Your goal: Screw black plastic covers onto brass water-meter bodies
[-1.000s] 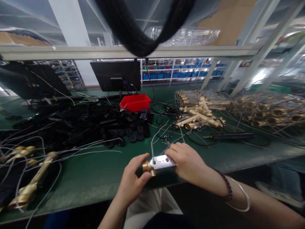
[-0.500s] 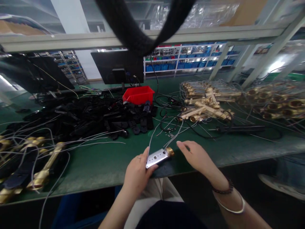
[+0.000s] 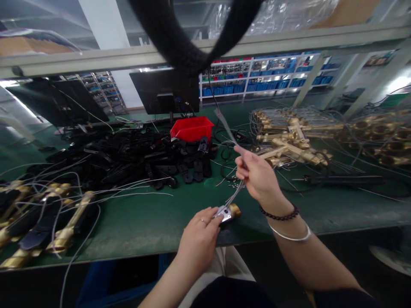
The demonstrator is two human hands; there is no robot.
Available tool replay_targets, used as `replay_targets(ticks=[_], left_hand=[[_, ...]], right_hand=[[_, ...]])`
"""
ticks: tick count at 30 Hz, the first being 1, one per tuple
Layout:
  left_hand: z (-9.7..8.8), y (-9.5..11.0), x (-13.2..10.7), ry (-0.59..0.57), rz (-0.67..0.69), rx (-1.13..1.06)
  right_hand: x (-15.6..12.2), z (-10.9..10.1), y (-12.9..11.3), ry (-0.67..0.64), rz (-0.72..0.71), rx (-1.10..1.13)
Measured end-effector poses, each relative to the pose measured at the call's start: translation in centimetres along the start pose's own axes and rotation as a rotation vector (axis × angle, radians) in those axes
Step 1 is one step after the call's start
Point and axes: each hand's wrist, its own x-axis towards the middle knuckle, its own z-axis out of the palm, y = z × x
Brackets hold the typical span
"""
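My left hand [image 3: 199, 239] is closed on a small silver block with a brass end [image 3: 228, 212] at the near edge of the green bench [image 3: 138, 222]. Thin grey wires [image 3: 236, 192] run up from that part. My right hand [image 3: 257, 175] is raised above the bench and pinches those wires, which stick out past its fingers toward the back. A dark bead bracelet and a silver bangle sit on my right wrist.
A heap of black plastic parts [image 3: 128, 158] lies at the middle left, with a red bin [image 3: 192, 127] and a monitor [image 3: 165, 90] behind it. Brass assemblies with wires lie at the left [image 3: 61, 231] and in piles at the right [image 3: 292, 139]. A black cable [image 3: 334, 179] crosses the right side.
My right hand rose from the bench beside the part and took hold of its wires, drawing them upward. My left hand kept the part and tipped it more upright.
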Motion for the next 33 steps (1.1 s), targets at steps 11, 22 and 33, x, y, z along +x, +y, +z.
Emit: replay_targets(ticks=[11,22,33], left_hand=[[-7.2,-10.6,4.6,0.001,-0.433,0.133],[-6.4,-12.5,9.0,0.145,-0.545,-0.030],[-2.4,-6.2,10.0,0.286,-0.645,-1.043]], right_hand=[[2.5,-3.9,0.9,0.136,0.006,0.037],[2.3,-4.4,2.0,0.148,-0.156,-0.153],[-1.0,-1.2,3.1,-0.484,0.001,-0.513]])
